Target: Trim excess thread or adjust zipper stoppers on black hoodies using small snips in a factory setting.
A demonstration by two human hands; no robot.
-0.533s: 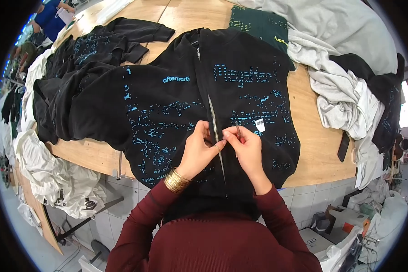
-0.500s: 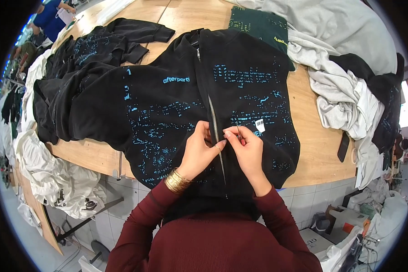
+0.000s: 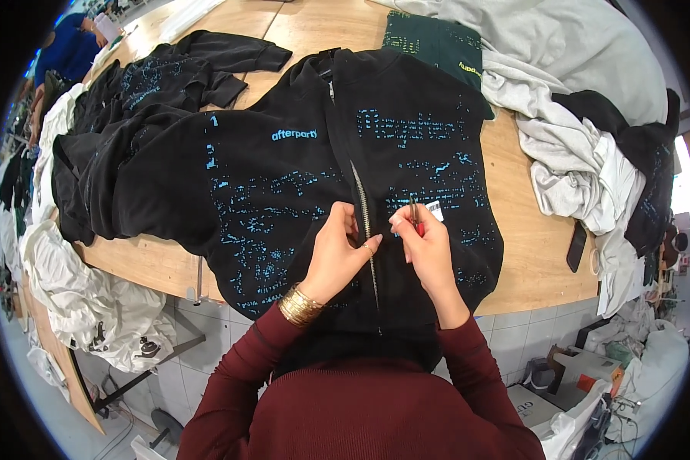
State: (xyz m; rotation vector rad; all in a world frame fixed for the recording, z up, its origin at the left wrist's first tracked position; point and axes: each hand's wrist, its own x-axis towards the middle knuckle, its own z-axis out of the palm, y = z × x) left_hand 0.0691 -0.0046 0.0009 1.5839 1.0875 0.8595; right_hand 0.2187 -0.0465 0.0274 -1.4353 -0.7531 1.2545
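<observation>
A black zip-up jacket [image 3: 284, 180] with blue print lies spread on the table. Its metal zipper [image 3: 366, 207] runs down the middle, partly parted from the upper chest to the hem. My left hand [image 3: 337, 244] pinches the fabric edge just left of the zipper teeth; its fingertips are partly hidden in the fold. To the right of the zipper, over the printed front panel, my right hand [image 3: 429, 249] is closed round small red-handled thread snips [image 3: 414, 211], their dark blades pointing away from me. Beside those fingers sits a white barcode sticker [image 3: 435, 210] on the jacket.
Another dark printed garment [image 3: 146, 80] lies at the far left. A folded green garment [image 3: 433, 46] rests behind the jacket. Grey fabric [image 3: 563, 161] heaps up on the right, near a black phone [image 3: 577, 245]. White cloth [image 3: 92, 299] hangs over the left edge. A person [image 3: 73, 46] stands far left.
My right hand has drawn away from the zipper to the right, and the snips in it now show more clearly. My left hand keeps its hold beside the zipper.
</observation>
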